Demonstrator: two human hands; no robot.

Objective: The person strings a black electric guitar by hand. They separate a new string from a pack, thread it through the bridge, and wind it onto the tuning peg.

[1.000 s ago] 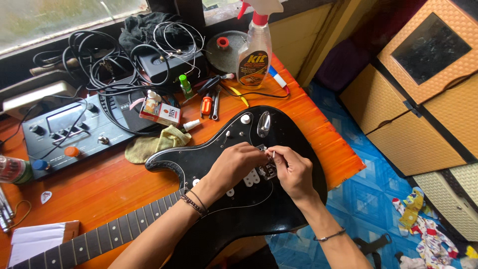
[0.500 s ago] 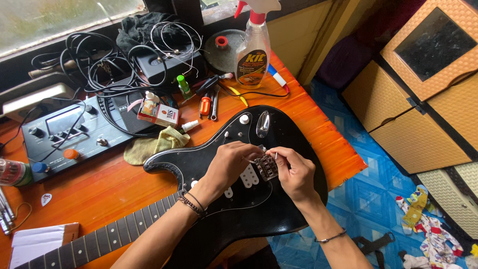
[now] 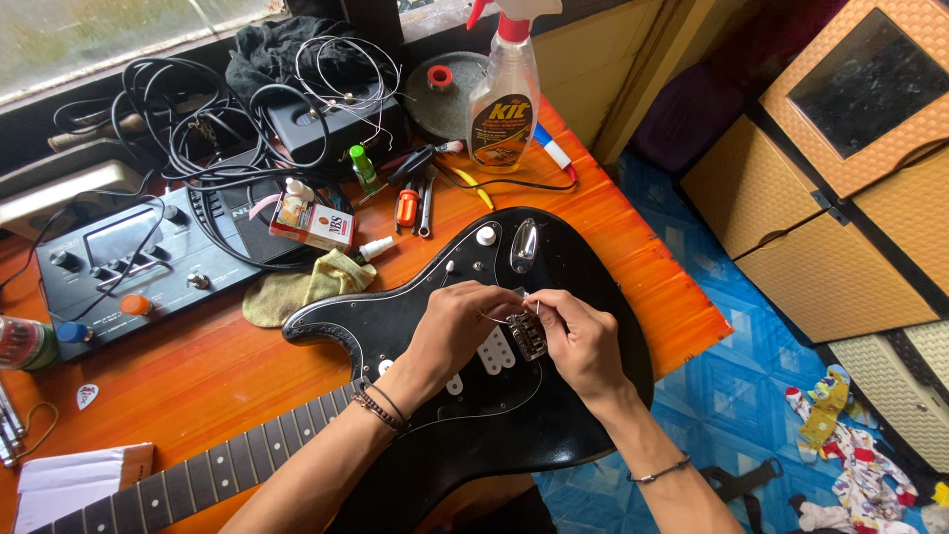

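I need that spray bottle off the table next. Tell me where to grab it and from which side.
Grip the spray bottle around its narrow neck under the red trigger head, coming from the front. It stands upright at the table's far edge; a grey round tin crowds its left.

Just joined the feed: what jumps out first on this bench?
A black electric guitar lies across the orange table, both hands at its bridge: the left hand and right hand pinch a thin string. Behind stands a spray bottle, beside tangled black cables.
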